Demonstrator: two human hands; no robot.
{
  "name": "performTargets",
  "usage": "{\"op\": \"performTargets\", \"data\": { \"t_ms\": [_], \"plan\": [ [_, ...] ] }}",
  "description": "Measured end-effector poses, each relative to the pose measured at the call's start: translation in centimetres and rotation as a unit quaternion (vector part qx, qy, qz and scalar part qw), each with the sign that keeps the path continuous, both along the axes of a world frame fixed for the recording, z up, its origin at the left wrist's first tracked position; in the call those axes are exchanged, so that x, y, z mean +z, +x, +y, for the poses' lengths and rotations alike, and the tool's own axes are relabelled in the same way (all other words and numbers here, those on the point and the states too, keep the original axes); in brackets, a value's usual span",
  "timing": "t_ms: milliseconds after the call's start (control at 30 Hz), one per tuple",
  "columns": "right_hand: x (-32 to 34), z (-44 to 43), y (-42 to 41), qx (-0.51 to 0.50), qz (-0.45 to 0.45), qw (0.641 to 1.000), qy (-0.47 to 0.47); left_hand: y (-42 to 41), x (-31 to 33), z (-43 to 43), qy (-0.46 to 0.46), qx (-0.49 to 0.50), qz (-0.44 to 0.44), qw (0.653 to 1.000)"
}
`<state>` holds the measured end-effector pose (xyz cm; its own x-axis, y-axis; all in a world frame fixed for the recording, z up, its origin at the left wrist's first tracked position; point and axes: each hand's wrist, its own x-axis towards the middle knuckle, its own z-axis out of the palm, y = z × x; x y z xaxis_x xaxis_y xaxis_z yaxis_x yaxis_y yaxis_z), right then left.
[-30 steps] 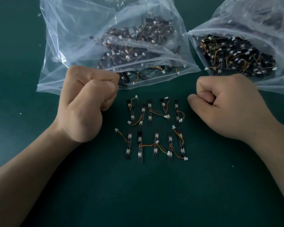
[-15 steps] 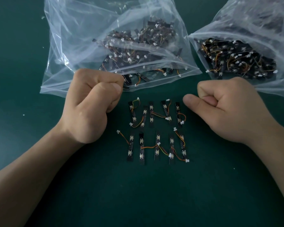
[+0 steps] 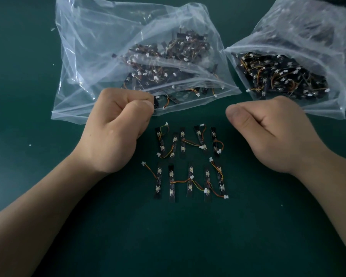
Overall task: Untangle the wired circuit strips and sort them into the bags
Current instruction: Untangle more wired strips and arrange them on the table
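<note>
Several black circuit strips with orange wires and white plugs lie in two rows on the green table, an upper row (image 3: 182, 142) and a lower row (image 3: 190, 179). My left hand (image 3: 116, 132) is a closed fist just left of the upper row, its knuckles at the near edge of the left clear bag (image 3: 98, 47). My right hand (image 3: 268, 132) rests to the right of the rows with fingers curled and the thumb lying straight along them. Neither hand holds anything. A right clear bag (image 3: 308, 27) lies behind my right hand. Both bags hold tangled strips.
The green table (image 3: 178, 236) stretches bare toward me below the rows. Small white specks (image 3: 30, 145) dot the table at the left. The mouths of both bags face toward the hands.
My right thumb has come out of the fist and now lies straight. My left fist has edged up to the left bag's near edge. The strips have not moved.
</note>
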<state>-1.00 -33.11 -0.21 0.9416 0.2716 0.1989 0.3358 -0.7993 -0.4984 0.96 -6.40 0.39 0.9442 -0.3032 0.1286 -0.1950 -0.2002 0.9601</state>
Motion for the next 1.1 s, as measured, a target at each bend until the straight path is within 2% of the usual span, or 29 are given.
{"op": "performTargets", "data": {
  "t_ms": [567, 967, 1100],
  "plan": [
    [-0.07, -0.05, -0.05, 0.008, -0.012, 0.999, -0.041, -0.37, 0.34, -0.51, 0.07, 0.011, -0.042, 0.997],
    [-0.12, -0.2, -0.31, 0.017, 0.006, 0.999, -0.039, -0.53, 0.28, -0.52, 0.089, 0.025, -0.027, 0.995],
    [-0.11, -0.19, -0.34, 0.017, 0.012, 0.999, -0.032, -1.01, 0.27, -0.64, 0.172, 0.094, -0.073, 0.978]
  ]
}}
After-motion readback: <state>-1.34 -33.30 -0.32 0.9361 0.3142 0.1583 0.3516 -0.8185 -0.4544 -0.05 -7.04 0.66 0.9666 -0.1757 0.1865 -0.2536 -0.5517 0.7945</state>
